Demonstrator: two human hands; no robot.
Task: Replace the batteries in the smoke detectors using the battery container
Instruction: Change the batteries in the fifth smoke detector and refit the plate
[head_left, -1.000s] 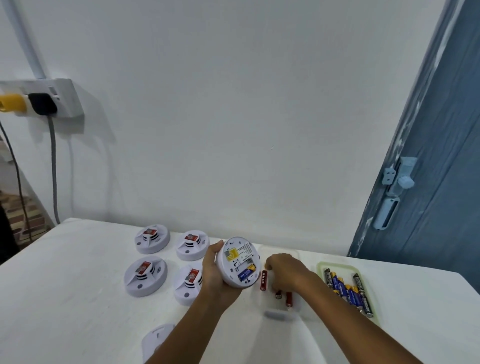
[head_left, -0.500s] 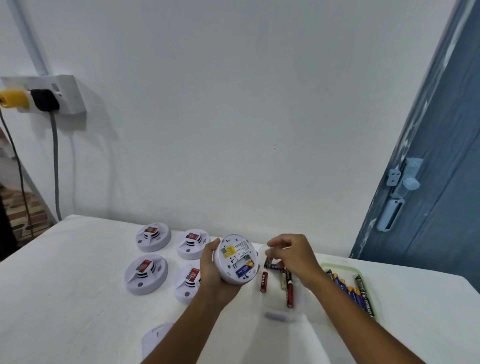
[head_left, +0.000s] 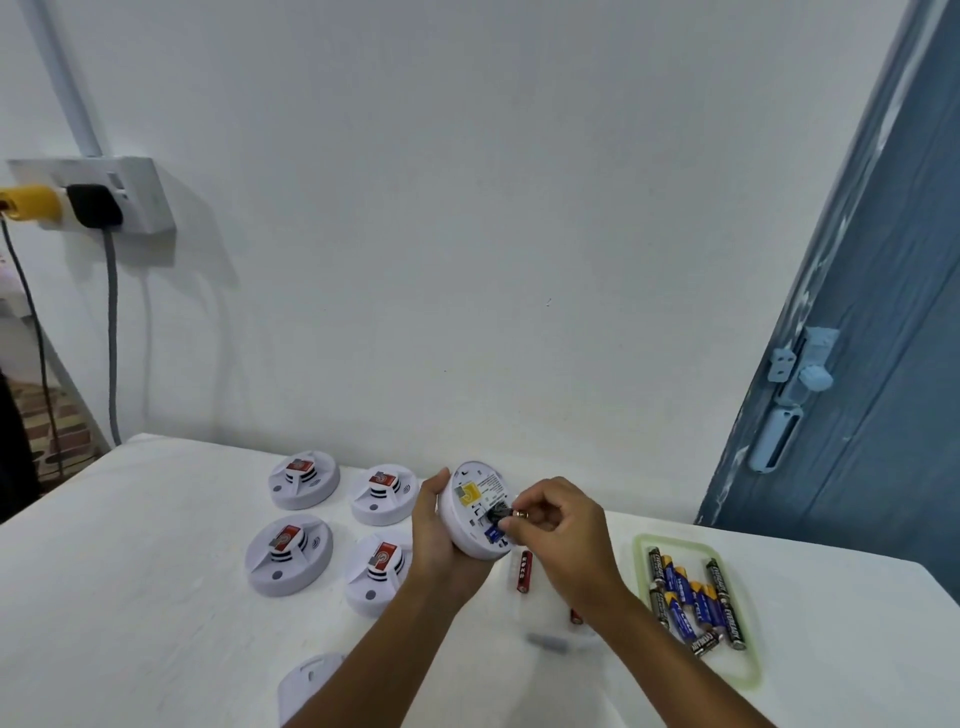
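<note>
My left hand (head_left: 434, 530) holds a round white smoke detector (head_left: 475, 506) tilted up, its back facing me with a yellow label and an open battery bay. My right hand (head_left: 558, 525) pinches a dark battery (head_left: 511, 514) with a gold tip at that bay; a blue battery sits in the bay below it. Several more detectors lie face up on the table, two at the back (head_left: 304, 478) (head_left: 384, 493) and two nearer (head_left: 288, 553) (head_left: 376, 571). A green-rimmed battery container (head_left: 641, 543) at the right holds several black and blue batteries.
A red battery (head_left: 524, 571) lies in a clear tray under my right wrist. A white cover plate (head_left: 306, 680) lies at the table's near edge. The wall with a socket strip (head_left: 93, 192) and cables stands behind; a blue door (head_left: 857, 364) is at the right.
My right hand lifted a battery out of the clear tray and brought it left to the detector's open bay. My left hand kept the detector held up.
</note>
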